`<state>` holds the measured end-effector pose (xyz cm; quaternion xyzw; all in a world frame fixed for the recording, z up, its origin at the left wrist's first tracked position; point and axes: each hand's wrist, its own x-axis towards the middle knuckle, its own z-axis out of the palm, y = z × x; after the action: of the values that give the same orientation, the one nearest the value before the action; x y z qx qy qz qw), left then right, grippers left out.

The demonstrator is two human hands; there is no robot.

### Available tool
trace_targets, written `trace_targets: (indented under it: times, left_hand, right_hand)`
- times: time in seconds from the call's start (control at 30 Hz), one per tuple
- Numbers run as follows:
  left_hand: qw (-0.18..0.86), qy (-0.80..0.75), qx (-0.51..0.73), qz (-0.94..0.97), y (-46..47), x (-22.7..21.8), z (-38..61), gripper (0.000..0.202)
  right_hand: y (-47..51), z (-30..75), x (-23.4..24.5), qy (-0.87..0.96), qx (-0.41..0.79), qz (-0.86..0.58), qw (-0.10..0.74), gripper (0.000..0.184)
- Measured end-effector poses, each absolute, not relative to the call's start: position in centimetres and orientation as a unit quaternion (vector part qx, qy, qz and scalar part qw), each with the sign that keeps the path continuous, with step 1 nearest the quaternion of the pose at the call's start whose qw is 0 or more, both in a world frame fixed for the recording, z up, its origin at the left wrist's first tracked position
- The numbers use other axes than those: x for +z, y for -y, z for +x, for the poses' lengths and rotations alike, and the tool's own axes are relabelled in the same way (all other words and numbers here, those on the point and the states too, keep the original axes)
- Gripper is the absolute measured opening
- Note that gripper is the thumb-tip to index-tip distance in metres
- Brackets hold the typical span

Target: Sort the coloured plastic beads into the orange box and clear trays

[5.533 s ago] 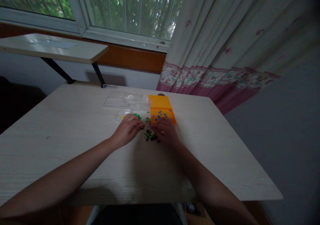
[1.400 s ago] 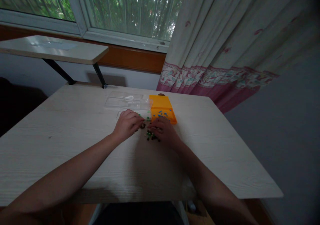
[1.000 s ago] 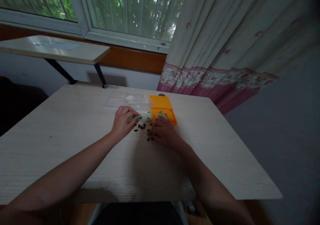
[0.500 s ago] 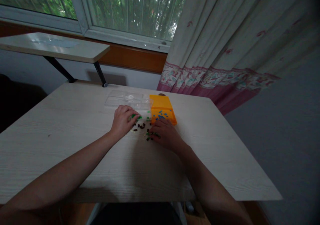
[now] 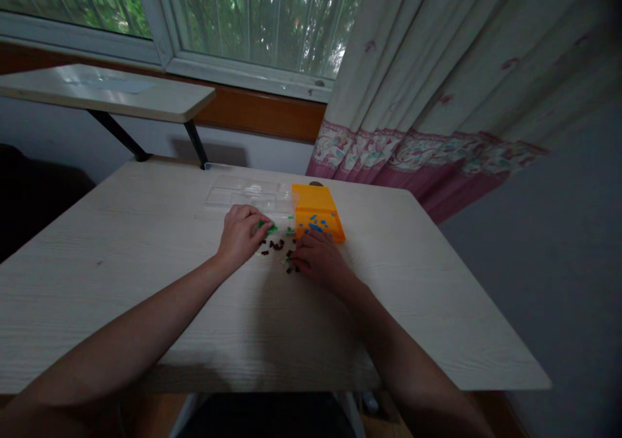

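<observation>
A little heap of dark and green small pieces [image 5: 279, 247] lies on the pale wooden table [image 5: 146, 256] between my hands. My left hand [image 5: 239, 236] rests with curled fingers at the edge of a clear plastic tray [image 5: 243, 195], fingertips pinched at green pieces [image 5: 268, 228]. My right hand [image 5: 318, 260] lies fingers-down on the right part of the heap, fingers bent over some pieces. Just beyond it stands an orange box [image 5: 317, 212] holding several blue pieces.
A second small table [image 5: 107, 94] stands behind at the left under the window [image 5: 253, 23]. A flowered curtain [image 5: 437, 88] hangs at the right. The table's right edge [image 5: 490, 308] drops off to a grey floor.
My left hand has drawn away from the right, left and up toward the clear tray, uncovering dark pieces between the hands. My right hand has stayed on the heap, shifting only slightly.
</observation>
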<state>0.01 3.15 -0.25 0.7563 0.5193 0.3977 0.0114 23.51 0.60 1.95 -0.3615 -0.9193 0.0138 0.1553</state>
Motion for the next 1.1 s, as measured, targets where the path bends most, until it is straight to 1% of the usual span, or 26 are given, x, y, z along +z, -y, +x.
trace_targets:
  times: [0.23,0.47,0.67,0.77,0.93,1.1]
  left_hand:
    - [0.012,-0.527,0.396,0.751,-3.3,-0.5,0.0,0.018]
    - [0.013,-0.533,0.372,0.759,-3.3,-0.6,-0.1,0.022]
    - [0.01,-0.528,0.384,0.758,-3.1,-0.5,0.0,0.023]
    - [0.011,-0.524,0.39,0.757,-3.0,-0.3,0.1,0.023]
    - [0.016,-0.487,0.399,0.777,-2.8,0.0,0.1,0.025]
    - [0.028,-0.412,0.384,0.826,-2.2,0.4,0.3,0.022]
  right_hand:
    - [-1.2,23.9,1.4,0.916,0.036,-0.362,0.171,0.008]
    - [-1.5,24.2,1.2,0.913,0.053,-0.366,0.174,0.01]
    - [-1.1,24.1,1.4,0.917,0.044,-0.363,0.16,0.012]
    - [-1.0,23.8,1.8,0.92,0.033,-0.36,0.15,0.009]
    - [-0.9,23.6,2.1,0.929,0.018,-0.344,0.139,0.006]
    - [-1.3,23.9,1.5,0.925,0.028,-0.337,0.173,0.006]
